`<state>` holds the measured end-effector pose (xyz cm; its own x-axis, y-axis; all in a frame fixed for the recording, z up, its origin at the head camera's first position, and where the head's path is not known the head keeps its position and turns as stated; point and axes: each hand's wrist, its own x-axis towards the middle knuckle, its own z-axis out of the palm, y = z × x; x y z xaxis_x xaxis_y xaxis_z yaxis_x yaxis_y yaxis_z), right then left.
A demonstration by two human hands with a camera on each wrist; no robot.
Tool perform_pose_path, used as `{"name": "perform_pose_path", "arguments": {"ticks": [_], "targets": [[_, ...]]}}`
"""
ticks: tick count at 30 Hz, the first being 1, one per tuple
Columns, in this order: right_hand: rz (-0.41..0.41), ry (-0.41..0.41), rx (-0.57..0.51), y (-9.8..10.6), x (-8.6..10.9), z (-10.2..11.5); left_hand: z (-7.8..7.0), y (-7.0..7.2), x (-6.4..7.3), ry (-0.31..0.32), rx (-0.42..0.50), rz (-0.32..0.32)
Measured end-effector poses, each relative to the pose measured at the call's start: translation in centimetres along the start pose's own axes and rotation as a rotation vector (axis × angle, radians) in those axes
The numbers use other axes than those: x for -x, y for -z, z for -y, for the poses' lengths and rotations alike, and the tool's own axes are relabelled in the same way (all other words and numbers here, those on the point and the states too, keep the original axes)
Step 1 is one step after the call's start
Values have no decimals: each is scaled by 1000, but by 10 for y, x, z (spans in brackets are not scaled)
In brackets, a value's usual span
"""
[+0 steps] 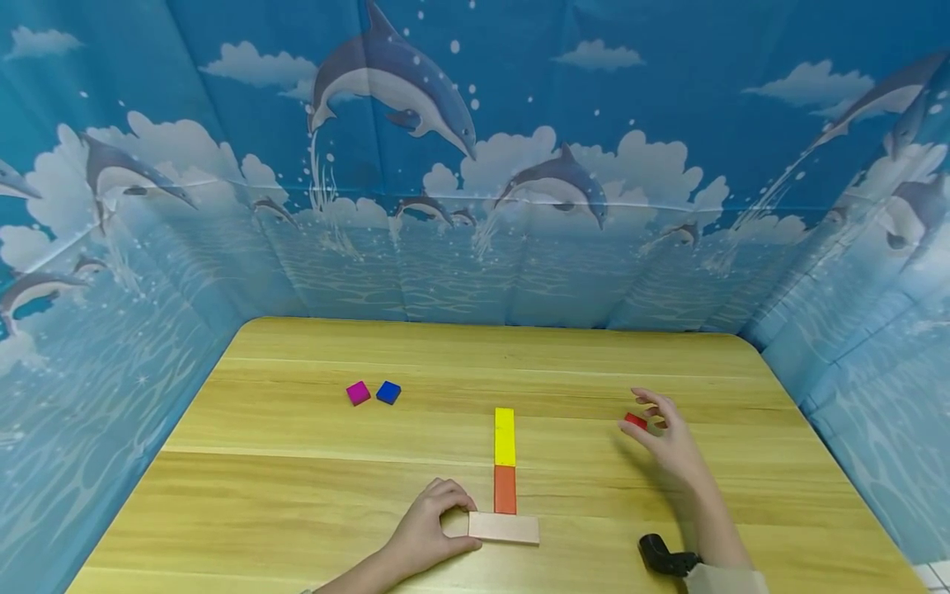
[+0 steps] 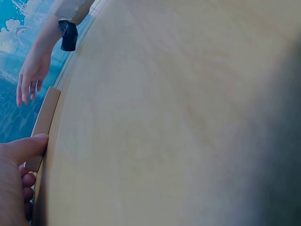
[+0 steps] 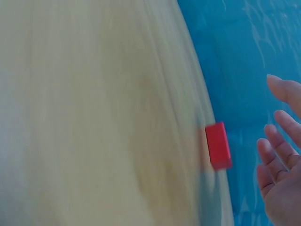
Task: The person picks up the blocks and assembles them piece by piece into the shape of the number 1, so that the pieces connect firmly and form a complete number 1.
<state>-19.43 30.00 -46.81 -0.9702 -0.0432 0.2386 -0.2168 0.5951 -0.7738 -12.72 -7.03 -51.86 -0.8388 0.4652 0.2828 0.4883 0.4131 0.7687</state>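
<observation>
My left hand [image 1: 429,528] pinches the left end of a plain wooden block [image 1: 505,528] between thumb and fingers. This pale block lies crosswise at the near end of an orange-red block [image 1: 505,490], and a yellow block [image 1: 505,437] continues that line away from me. Over on the right, my right hand [image 1: 674,445] hovers by a small red block [image 3: 218,146] on the table. Its thumb and fingers are spread, and the right wrist view shows a gap between them and the red block.
A magenta block [image 1: 358,393] and a blue block [image 1: 388,392] lie side by side at the back left of the wooden table [image 1: 297,487]. A black device [image 1: 664,557] is by the right wrist. A dolphin-print curtain [image 1: 460,272] surrounds the table's back and sides.
</observation>
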Motion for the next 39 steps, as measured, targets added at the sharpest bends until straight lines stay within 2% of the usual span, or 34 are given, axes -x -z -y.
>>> {"name": "perform_pose_path", "arguments": {"ticks": [6, 19, 27, 39], "targets": [[8, -22, 21, 9, 4, -16, 1, 0, -2, -9, -5, -9], [43, -118, 89, 12, 7, -31, 2, 0, -4, -6, 1, -14], [52, -119, 97, 9, 5, -37, 2, 1, -6, -6, 3, -16], [7, -123, 136, 5, 4, -40, 0, 2, -6, -11, -2, -22]]}}
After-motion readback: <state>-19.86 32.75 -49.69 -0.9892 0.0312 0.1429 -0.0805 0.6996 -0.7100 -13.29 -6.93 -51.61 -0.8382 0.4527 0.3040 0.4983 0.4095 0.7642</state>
